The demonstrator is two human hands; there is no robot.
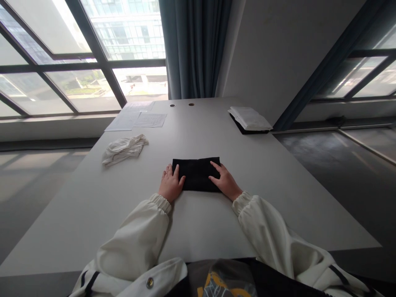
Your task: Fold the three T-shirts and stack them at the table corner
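Note:
A black folded cloth (198, 175) lies flat on the white table (204, 227) in front of me, shaped into a neat rectangle. My left hand (172, 181) rests at its left edge, fingers spread, with the thumb and forefinger over the fabric. On the right edge lies my right hand (226, 180), its thumb and a finger stretched out over the cloth and the other fingers mostly hidden. Neither hand grips the cloth; both only touch it. What the folds hold inside cannot be seen.
A crumpled white cloth (125, 149) lies at the left. Behind it are paper sheets (150, 119). Toward the back right, a folded white cloth stack (250, 118) sits on something black (244, 130). Two cable holes (191, 104) pierce the far end, near a blue curtain (196, 49).

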